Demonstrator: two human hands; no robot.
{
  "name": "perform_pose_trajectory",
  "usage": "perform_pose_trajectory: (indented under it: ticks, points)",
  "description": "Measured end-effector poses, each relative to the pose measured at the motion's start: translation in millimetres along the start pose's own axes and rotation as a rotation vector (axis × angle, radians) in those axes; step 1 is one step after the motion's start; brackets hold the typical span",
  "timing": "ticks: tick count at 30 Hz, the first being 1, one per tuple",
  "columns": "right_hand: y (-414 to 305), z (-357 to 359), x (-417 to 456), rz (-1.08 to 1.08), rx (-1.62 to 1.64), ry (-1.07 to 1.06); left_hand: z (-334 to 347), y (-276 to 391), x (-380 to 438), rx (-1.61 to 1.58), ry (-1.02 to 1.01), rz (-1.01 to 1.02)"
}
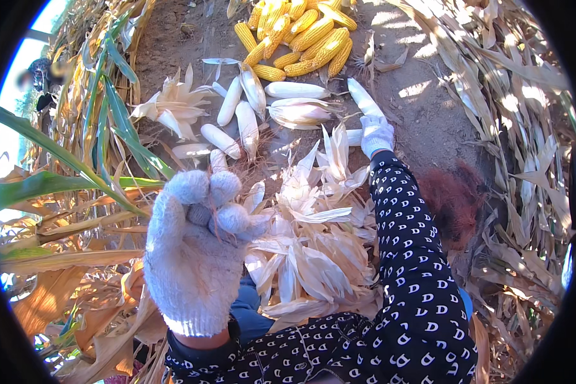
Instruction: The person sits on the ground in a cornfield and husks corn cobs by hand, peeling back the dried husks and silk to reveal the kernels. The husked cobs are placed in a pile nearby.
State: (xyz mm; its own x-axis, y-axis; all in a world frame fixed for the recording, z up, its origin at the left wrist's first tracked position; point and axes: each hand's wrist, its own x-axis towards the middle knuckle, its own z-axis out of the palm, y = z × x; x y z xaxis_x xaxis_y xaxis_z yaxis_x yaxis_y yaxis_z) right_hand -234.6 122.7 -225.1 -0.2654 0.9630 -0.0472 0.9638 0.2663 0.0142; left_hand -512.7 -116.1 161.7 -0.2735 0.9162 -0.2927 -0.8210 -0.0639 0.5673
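My left hand (197, 249), in a white knit glove, is raised close to the camera with its palm showing. Its fingers are loosely curled and apart, and thin reddish strands of corn silk (214, 216) cling across them. Farther out, my right hand (378, 133), gloved too, grips the near end of a pale ear of corn (364, 97) at ground level. Another pale ear (354, 138) lies beside that hand, partly hidden. Left of it are several more pale ears (230, 102), some bare and some, like one husked ear (300, 113), still partly wrapped in leaves.
Yellow corn ears (312, 36) are heaped on the soil at the far side. Loose husks (317, 264) pile up before me. Reddish corn silk (453, 201) lies right of my right arm. Dry corn stalks and leaves (523, 144) line both sides; green leaves (77, 163) reach in from the left.
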Motion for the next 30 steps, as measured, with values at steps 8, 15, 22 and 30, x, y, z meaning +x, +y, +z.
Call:
perform_pose_trajectory:
  ticks: [8, 15, 22, 30]
  points:
    - [-42.0, -29.0, -16.4, 0.128, -0.12, -0.364, 1.1, 2.2, -2.5, 0.029, 0.033, 0.032]
    - [-25.5, -90.4, -5.9, 0.51, 0.959, -0.331, 16.1, -6.7, -0.3, 0.092, 0.043, 0.019]
    - [-47.4, -267.6, -35.0, 0.109, 1.655, -0.395, 17.4, -26.7, 16.3, 0.116, 0.016, -0.008]
    - [-66.1, -361.0, -158.3, -0.4, 1.028, 0.073, 27.9, -66.9, 34.8, 0.303, -0.112, 0.134]
